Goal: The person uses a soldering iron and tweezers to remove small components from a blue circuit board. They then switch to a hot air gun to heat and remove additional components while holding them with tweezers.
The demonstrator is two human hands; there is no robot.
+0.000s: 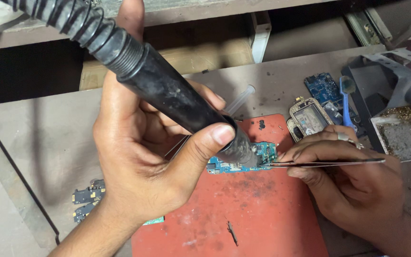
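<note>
While left hand (143, 157) is gripping hot-air nozzle (167, 90) over blue circuit board (243, 159) on red mat (243, 214), pinching tweezers (324, 163) in right hand (353, 181) at board edge; part not lifted yet.

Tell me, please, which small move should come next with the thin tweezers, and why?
Probably lift gently with the thin metal tweezers: the right hand has their tip at the blue circuit board, and the left hand aims the black hot-air nozzle there.
</note>
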